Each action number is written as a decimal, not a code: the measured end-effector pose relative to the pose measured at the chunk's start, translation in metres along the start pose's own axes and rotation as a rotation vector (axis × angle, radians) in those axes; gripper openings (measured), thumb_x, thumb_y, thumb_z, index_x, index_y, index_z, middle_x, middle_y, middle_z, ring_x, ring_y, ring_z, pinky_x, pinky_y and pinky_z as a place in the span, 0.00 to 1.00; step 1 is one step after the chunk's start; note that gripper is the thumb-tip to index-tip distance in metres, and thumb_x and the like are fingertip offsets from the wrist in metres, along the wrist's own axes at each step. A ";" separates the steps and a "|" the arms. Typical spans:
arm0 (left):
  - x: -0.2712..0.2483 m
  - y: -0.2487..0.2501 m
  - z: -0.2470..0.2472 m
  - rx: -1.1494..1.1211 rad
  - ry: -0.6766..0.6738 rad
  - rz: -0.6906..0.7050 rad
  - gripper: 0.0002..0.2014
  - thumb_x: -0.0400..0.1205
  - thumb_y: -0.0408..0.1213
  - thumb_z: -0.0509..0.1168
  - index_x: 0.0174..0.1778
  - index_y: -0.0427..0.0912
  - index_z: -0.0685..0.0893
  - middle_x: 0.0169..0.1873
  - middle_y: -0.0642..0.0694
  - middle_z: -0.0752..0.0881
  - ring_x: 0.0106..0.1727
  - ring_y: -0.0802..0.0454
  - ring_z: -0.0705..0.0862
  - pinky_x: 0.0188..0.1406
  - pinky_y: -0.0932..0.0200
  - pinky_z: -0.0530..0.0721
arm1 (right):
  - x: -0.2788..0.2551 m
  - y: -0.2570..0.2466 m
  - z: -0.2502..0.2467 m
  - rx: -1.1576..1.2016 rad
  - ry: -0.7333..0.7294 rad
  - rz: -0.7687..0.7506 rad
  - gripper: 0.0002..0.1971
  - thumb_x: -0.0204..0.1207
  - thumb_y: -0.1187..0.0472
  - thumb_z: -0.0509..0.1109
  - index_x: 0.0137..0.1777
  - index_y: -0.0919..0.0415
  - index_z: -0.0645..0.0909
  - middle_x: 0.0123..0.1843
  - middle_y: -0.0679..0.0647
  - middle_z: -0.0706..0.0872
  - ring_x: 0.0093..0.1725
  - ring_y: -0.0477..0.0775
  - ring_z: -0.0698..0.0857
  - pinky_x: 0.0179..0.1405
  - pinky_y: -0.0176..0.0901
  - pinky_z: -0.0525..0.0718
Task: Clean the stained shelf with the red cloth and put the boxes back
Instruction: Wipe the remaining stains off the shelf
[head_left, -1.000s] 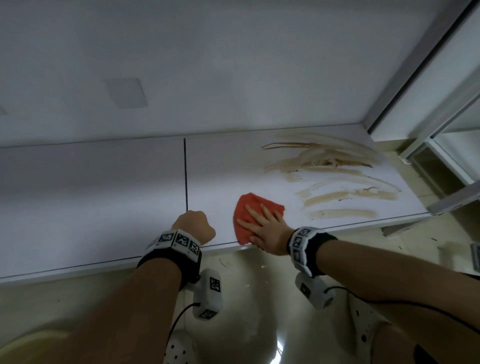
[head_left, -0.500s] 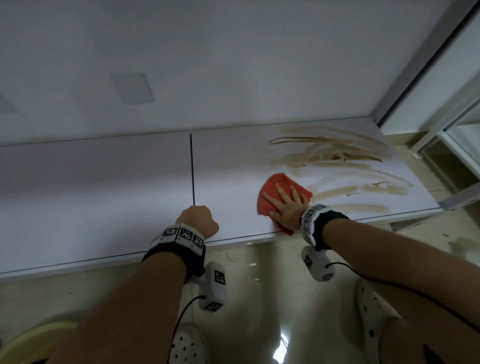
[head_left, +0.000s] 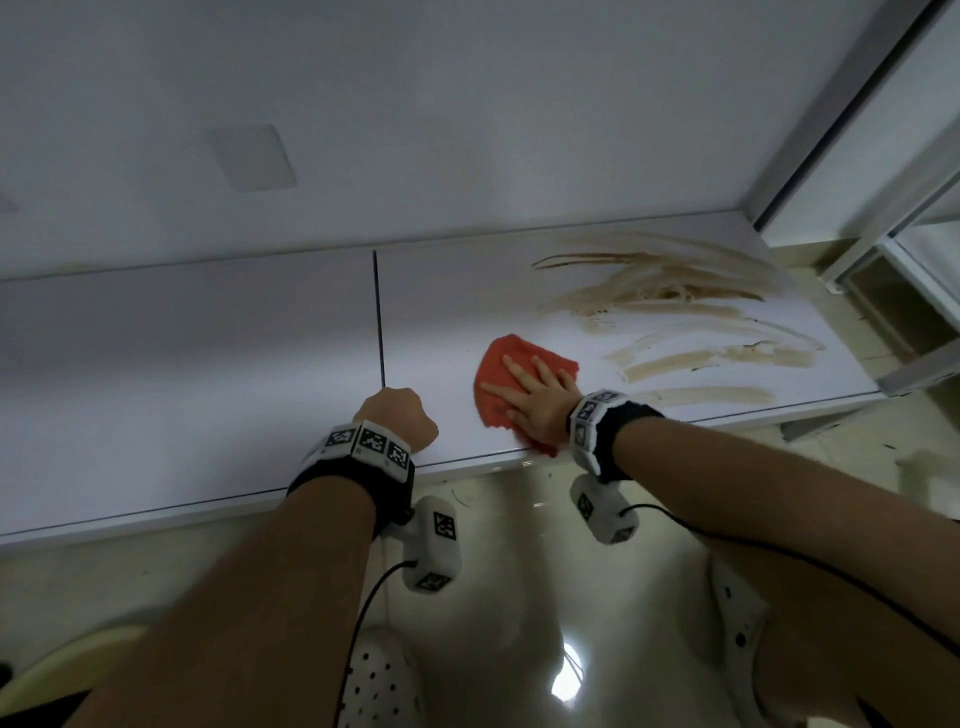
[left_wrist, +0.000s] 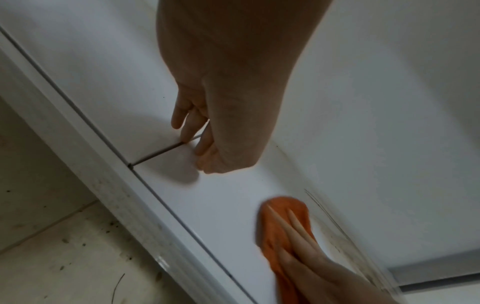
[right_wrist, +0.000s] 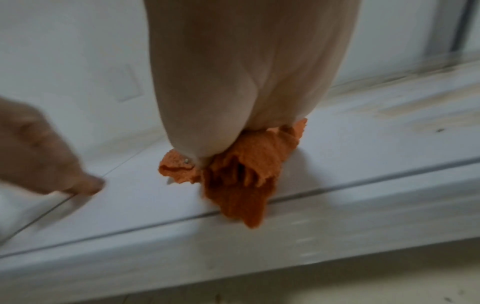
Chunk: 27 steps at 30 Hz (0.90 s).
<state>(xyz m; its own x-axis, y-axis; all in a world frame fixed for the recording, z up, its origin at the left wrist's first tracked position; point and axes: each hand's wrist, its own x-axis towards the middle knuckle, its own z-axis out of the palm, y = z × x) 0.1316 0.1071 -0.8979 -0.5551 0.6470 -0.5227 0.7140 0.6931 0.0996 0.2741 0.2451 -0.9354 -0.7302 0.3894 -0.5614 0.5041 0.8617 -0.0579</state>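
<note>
The white shelf runs left to right in the head view, with brown smeared stains across its right part. A red cloth lies near the front edge, just left of the stains. My right hand presses flat on it with straight, spread fingers. In the right wrist view the cloth bunches under the palm and one corner hangs over the shelf edge. My left hand is a fist holding nothing. Its knuckles rest on the shelf by the dark seam. No boxes are in view.
A white back wall rises behind the shelf. A metal frame and a lower rack stand at the right end. Below the shelf edge lie glossy floor and my white perforated shoes.
My right hand slid the cloth right up to the left ends of the stains, then back left and a little nearer the seam. The left fist stayed put.
</note>
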 end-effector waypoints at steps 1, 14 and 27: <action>0.001 0.000 -0.001 -0.003 -0.005 -0.008 0.11 0.79 0.32 0.57 0.30 0.37 0.73 0.34 0.45 0.77 0.45 0.43 0.81 0.42 0.59 0.77 | -0.003 0.012 -0.001 0.016 0.001 0.046 0.26 0.86 0.48 0.47 0.81 0.32 0.42 0.85 0.47 0.34 0.84 0.66 0.39 0.80 0.68 0.45; 0.013 0.024 0.004 0.007 -0.005 0.069 0.14 0.78 0.30 0.56 0.55 0.35 0.84 0.58 0.42 0.84 0.57 0.44 0.83 0.52 0.56 0.79 | -0.043 0.016 0.021 -0.019 0.019 -0.078 0.30 0.82 0.39 0.53 0.81 0.35 0.47 0.85 0.47 0.39 0.83 0.67 0.42 0.76 0.74 0.49; 0.021 0.005 -0.006 0.081 -0.029 0.212 0.21 0.83 0.29 0.52 0.69 0.41 0.80 0.71 0.43 0.78 0.72 0.43 0.75 0.71 0.54 0.72 | -0.010 0.046 0.000 0.076 -0.016 0.134 0.29 0.85 0.50 0.50 0.80 0.32 0.41 0.84 0.48 0.32 0.83 0.69 0.37 0.78 0.73 0.44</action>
<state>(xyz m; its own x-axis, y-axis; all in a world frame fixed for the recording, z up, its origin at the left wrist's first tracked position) 0.1210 0.1260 -0.9032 -0.3773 0.7654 -0.5214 0.8458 0.5141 0.1426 0.3045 0.2812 -0.9321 -0.6471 0.4936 -0.5811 0.6303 0.7751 -0.0436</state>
